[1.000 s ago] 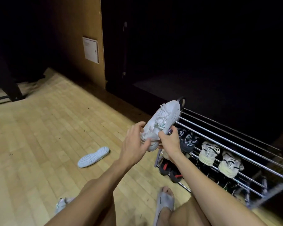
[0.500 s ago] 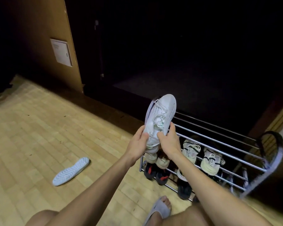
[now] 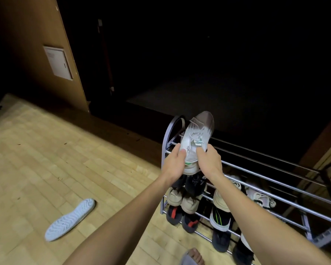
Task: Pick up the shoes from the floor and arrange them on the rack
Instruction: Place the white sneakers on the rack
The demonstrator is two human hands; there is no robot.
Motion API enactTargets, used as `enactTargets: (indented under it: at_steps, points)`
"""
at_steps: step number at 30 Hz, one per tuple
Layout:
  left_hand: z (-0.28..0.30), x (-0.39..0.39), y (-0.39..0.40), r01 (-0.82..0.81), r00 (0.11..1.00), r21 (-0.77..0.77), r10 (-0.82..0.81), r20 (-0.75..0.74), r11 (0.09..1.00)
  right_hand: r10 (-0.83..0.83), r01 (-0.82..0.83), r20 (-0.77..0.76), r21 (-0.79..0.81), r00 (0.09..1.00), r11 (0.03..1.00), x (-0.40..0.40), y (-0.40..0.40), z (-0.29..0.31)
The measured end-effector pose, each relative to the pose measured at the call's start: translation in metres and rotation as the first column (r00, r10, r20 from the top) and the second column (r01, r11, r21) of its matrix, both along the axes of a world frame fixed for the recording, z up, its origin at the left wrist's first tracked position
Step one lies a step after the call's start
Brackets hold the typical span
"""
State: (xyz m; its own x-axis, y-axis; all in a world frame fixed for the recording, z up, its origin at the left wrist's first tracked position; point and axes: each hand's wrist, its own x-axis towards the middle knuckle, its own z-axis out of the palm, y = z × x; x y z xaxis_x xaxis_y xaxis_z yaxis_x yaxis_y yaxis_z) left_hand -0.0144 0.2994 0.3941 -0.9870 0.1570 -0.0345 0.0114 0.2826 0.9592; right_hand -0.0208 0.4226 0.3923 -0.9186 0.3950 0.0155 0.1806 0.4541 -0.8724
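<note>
I note the left hand (image 3: 173, 165) and right hand (image 3: 208, 161) both grasping the white sneaker (image 3: 196, 139) by its heel, toe raised over the rack (image 3: 256, 169) top tier's left end; contact with the bars apparently none, view dim

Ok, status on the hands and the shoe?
Left hand and right hand both grip white laced sneaker, toe up, over metal rack top tier. Tier bars bare ahead. Second white shoe sole-up on floor.

White shoe (image 3: 196, 142) in both hands, over rack (image 3: 275, 180)
</note>
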Motion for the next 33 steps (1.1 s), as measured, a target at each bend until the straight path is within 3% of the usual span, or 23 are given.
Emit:
enactTargets:
  at_steps: [17, 23, 26, 33]
  points:
    - [-0.042, -0.067, 0.029, -0.082, 0.997, -0.080, 0.081, -0.014, 0.993, -0.106, 0.092, 0.152, 0.099, 0.983, 0.991, -0.081, 0.000, -0.040]
    - [-0.036, -0.087, 0.034, -0.053, 0.998, -0.050, 0.052, -0.033, 0.997, -0.030, 0.062, 0.219, -0.140, 0.975, 0.988, -0.097, 0.011, -0.056]
    - [-0.035, -0.093, 0.032, -0.042, 0.998, -0.096, 0.038, -0.045, 0.994, -0.008, 0.044, 0.191, -0.188, 0.982, 0.981, -0.095, 0.009, -0.055]
    - [-0.028, -0.098, 0.030, -0.068, 0.996, -0.049, 0.071, 0.051, 0.996, 0.005, 0.034, 0.176, -0.218, 0.984, 0.975, -0.097, 0.006, -0.052]
